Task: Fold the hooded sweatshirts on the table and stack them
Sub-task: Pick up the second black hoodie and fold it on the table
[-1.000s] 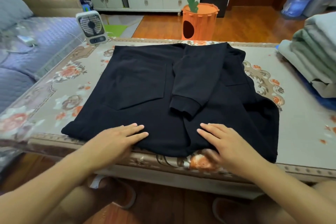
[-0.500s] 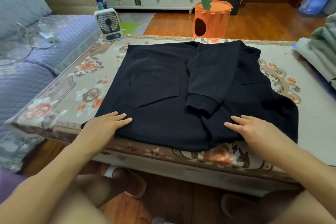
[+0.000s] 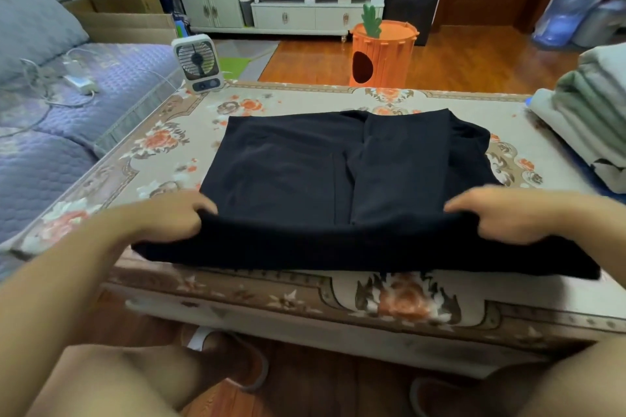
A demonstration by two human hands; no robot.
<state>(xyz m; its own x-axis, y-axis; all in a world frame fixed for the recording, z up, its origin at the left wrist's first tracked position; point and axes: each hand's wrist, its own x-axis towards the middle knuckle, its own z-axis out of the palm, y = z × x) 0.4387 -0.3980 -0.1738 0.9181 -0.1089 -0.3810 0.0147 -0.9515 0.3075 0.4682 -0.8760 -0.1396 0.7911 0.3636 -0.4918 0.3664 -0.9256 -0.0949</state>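
Note:
A black hooded sweatshirt [image 3: 305,162] lies on the flowered table [image 3: 406,301], one sleeve folded over its middle. My left hand [image 3: 176,217] grips its near edge on the left. My right hand [image 3: 508,217] grips the same edge on the right. Between the two hands the near edge is lifted off the table and hangs as a raised band. A stack of folded grey and green sweatshirts [image 3: 589,118] sits at the table's right end.
A small white fan [image 3: 198,64] stands on the table's far left corner. A purple sofa [image 3: 67,118] with a cable and charger runs along the left. An orange carrot-shaped bin [image 3: 382,54] stands on the floor beyond the table.
Both hands lay flat on the sweatshirt's near edge before. Now they have closed on it further apart and lifted it off the table.

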